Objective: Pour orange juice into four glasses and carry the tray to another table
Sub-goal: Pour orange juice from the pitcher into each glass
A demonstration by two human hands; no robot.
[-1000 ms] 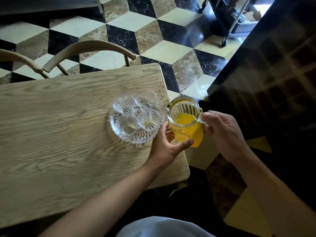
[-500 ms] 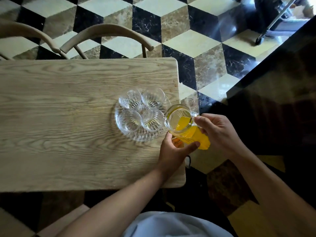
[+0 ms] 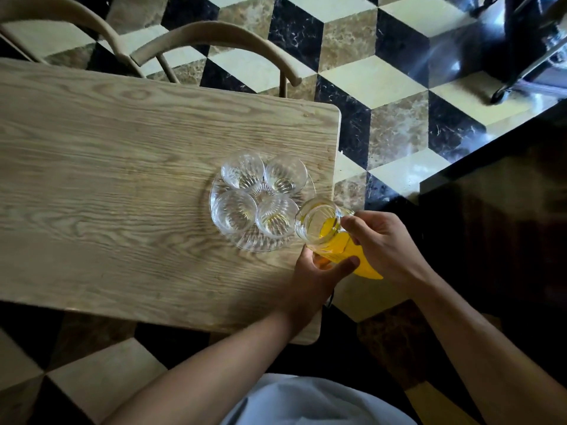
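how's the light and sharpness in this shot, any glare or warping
Head view: sharp on the pale wooden table; daylight glares on the checkered marble floor at upper right; the right side falls into deep shadow; the four clear ribbed glasses sparkle; wide-angle warping curves the table's edges; the tilted glass pitcher of orange juice glows bright.

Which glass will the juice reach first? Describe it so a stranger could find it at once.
On the wooden table, find the round clear tray near its right end, holding four ribbed glasses. The target glass is the near-right one, the only glass right beside the tilted jug's mouth.
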